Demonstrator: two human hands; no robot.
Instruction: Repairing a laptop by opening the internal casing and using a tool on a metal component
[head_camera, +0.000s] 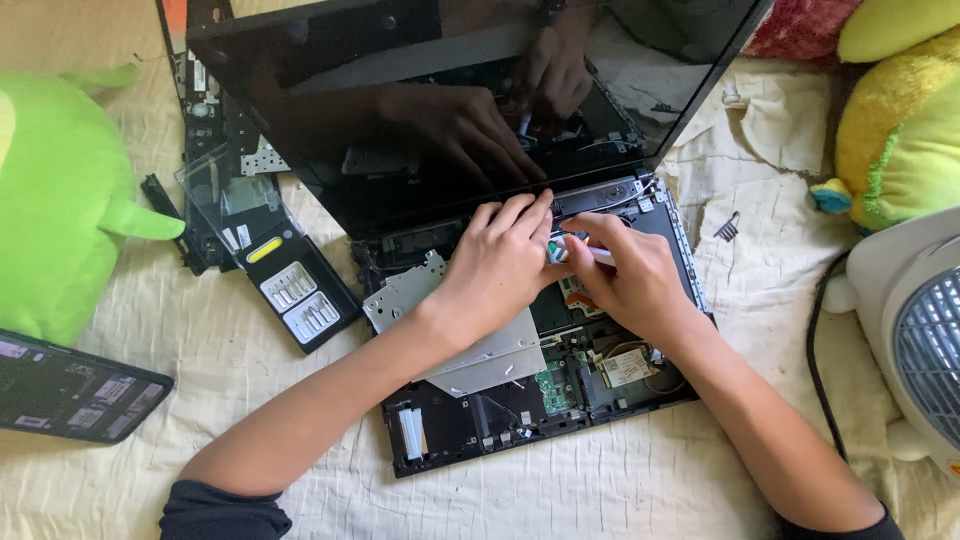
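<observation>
Working inside the open laptop (520, 400).
My right hand (630, 285) pinches a white tool (590, 254); left hand (495, 265) fingers pressed together beside it.

Laptop base (450, 430) black inside, green circuit board (553, 388) at centre, silver optical drive (480, 350) at 9 o'clock of it. Laptop screen (400, 110) glossy black. Screwdriver (585, 252) white with green band. Bed sheet (600, 490) cream, wrinkled. Plush toy (50, 200) bright green, 9 o'clock. Second plush toy (900, 130) yellow-green with teal tip, 2 o'clock. Fan (915, 330) white-grey, 3 o'clock. Sleeve cuffs black.
</observation>
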